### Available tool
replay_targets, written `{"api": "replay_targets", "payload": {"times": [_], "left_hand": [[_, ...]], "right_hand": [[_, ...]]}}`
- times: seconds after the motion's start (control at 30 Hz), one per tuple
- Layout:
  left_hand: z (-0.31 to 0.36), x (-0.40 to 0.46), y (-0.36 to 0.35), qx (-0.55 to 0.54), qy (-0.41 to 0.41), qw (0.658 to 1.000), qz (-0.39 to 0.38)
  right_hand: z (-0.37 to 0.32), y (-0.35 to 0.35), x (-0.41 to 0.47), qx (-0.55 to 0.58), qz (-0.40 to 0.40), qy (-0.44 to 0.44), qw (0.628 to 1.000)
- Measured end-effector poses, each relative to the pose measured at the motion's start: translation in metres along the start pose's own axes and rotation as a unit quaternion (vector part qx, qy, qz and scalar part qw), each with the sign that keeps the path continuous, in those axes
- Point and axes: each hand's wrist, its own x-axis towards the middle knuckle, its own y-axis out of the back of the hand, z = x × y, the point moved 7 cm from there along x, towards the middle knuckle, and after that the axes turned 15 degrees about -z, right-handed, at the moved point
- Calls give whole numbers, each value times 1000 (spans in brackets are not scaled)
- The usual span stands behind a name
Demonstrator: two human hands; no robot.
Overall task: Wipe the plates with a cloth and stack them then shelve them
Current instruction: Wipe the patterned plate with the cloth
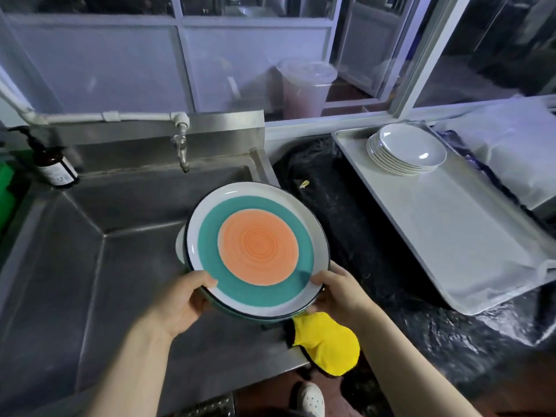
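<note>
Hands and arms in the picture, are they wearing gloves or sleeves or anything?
No gloves. Both the left hand and the right hand are bare, and both forearms are bare too, with no sleeve showing as far as the picture reaches. I see no rings, watch or bracelet. Lower down, one foot wears a white shoe with small holes in it.
</note>
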Motion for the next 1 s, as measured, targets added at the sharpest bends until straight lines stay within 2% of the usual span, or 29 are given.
{"api": "replay_targets", "payload": {"times": [0.1, 0.23, 0.4, 0.57, 0.73, 0.83, 1.0], "left_hand": [[-8, 35, -46, -4, 10, 1000, -15], [-21, 82, -122, 13, 39, 996, -74], [-31, 133, -185, 39, 29, 993, -108], [-31, 164, -205, 52, 28, 993, -105], [-32, 178, -210, 51, 28, 994, -96], [-35, 182, -208, 36, 25, 995, -89], [-40, 184, -203, 18, 23, 996, -80]], "right_hand": [[-22, 51, -10, 5, 15, 22, 1000], [-50, 122, -37, 37, 49, 57, 996], [-74, 216, -78, 83, 157, 102, 979], [-77, 292, -114, 136, 269, 139, 943], [-72, 333, -127, 193, 351, 148, 904], [-74, 346, -127, 228, 378, 152, 884], [-79, 356, -114, 264, 374, 139, 878]]}}
